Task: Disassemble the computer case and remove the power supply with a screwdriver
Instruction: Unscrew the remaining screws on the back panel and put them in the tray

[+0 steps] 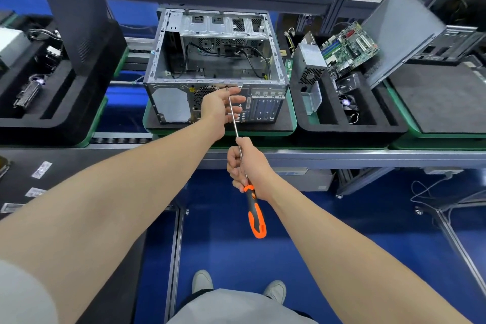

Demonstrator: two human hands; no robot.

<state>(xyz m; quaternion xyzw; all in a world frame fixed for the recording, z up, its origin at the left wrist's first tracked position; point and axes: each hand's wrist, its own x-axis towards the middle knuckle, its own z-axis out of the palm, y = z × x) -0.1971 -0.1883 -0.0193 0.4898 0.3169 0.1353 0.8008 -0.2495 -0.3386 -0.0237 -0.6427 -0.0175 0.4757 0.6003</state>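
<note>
An open grey computer case (168,71) lies on a black foam pad, its back panel toward me and its interior holding only loose cables. My right hand (248,166) grips the shaft of a long screwdriver (256,216) with an orange and black handle; the tip points at the case's upper back edge. My left hand (221,106) rests against the back panel with fingers spread around the screwdriver's tip. A grey power supply (310,66) stands in the foam tray to the right of the case.
A green motherboard (349,47) leans in the right tray (352,131) beside a fan and a clear plastic box. A grey side panel (402,34) leans at far right. Another foam tray with parts and a dark panel (76,16) sits left. A metal rail (342,158) runs along the front.
</note>
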